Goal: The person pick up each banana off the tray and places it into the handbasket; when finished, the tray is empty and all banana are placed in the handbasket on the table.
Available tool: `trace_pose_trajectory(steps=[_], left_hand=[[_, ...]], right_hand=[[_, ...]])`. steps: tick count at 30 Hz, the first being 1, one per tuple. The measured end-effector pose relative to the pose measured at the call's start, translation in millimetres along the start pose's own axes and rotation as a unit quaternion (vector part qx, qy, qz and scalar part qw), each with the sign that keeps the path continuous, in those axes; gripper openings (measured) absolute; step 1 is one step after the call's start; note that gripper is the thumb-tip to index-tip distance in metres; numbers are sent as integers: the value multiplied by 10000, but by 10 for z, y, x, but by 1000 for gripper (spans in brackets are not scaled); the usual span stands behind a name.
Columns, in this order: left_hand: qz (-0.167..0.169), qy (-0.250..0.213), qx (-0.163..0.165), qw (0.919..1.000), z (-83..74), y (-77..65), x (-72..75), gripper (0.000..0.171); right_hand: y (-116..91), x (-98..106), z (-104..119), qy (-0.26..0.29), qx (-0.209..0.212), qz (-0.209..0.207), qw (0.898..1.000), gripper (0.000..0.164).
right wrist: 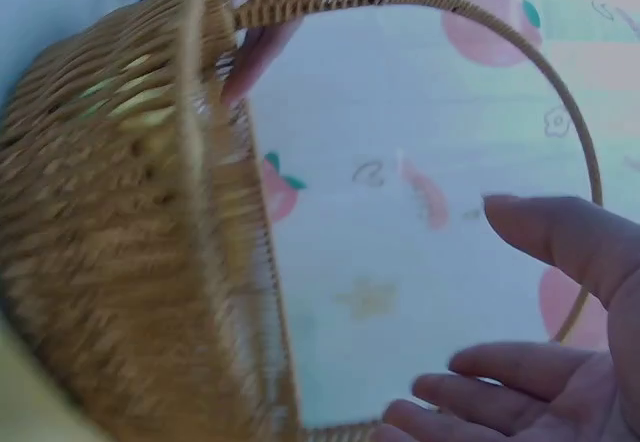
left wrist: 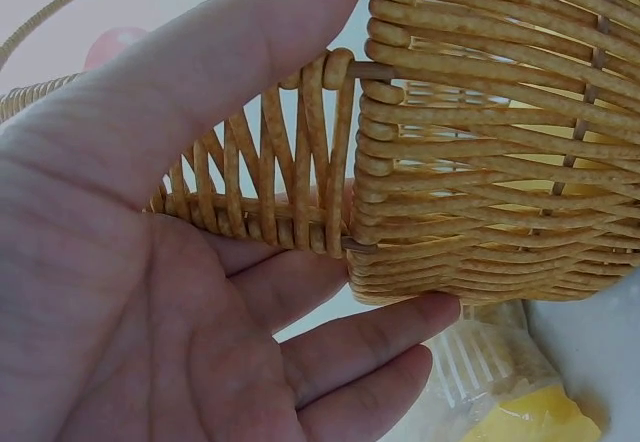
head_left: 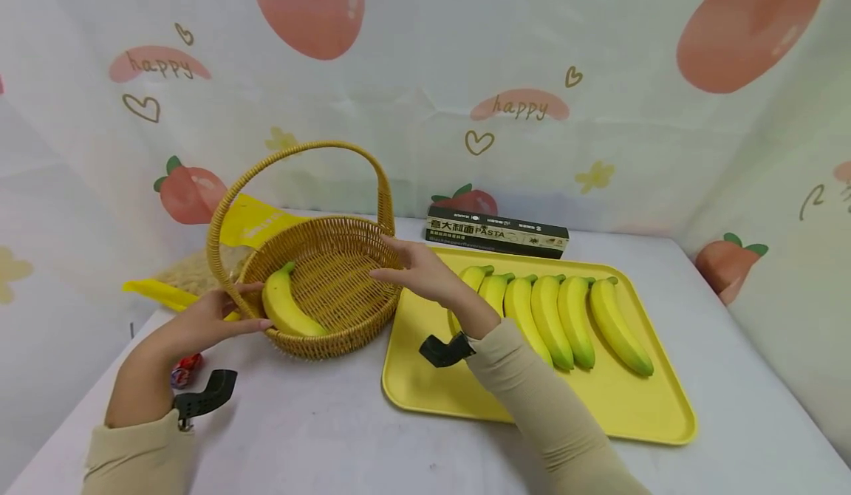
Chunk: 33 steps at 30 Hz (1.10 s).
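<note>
A brown wicker basket [head_left: 346, 343] with a tall arched handle stands on the left of the table, one banana [head_left: 284, 306] lying inside along its left wall. My left hand [head_left: 206, 325] grips the basket's left side at the foot of the handle. In the left wrist view, thumb and fingers [left wrist: 370, 352] pass on either side of the woven handle base [left wrist: 290, 172]. Over the basket's right rim hangs my right hand [head_left: 422, 273], its fingers loosely spread and holding nothing. The right wrist view shows that hand [right wrist: 540, 362] apart from the basket wall [right wrist: 110, 242].
Right of the basket, a yellow tray [head_left: 452, 399] bears several bananas [head_left: 561, 321] in a row. A black pasta box [head_left: 495, 233] lies behind the tray. Behind the basket is a yellow-edged bag [head_left: 255, 222]; a small red wrapped item [head_left: 186, 369] sits by the left wrist.
</note>
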<state>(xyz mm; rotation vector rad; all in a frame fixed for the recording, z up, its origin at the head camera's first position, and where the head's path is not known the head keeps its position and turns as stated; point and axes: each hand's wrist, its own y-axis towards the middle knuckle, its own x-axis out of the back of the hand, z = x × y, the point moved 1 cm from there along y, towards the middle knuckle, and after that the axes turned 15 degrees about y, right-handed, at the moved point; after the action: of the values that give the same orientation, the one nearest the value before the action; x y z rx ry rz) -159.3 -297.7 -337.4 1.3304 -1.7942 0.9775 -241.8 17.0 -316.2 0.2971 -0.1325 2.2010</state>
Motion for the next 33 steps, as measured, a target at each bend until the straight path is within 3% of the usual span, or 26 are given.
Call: trace_pose_trajectory(steps=[9, 20, 29, 33], left_hand=[[-55, -21, -7, 10000, 12, -29, -8, 80], [-73, -14, -99, 9999, 40, -34, 27, 80], [-79, -29, -122, 9999, -8, -14, 13, 80], [-19, -10, -2, 10000, -13, -20, 12, 81]], right_hand=[[-310, 245, -333, 177, -120, -949, 9953, 70], [-563, 386, -605, 371, -390, -2135, 9754, 76], [-580, 303, -769, 198, -570, -1932, 9793, 80], [-582, 259, -837, -177, -474, -1655, 9849, 79]])
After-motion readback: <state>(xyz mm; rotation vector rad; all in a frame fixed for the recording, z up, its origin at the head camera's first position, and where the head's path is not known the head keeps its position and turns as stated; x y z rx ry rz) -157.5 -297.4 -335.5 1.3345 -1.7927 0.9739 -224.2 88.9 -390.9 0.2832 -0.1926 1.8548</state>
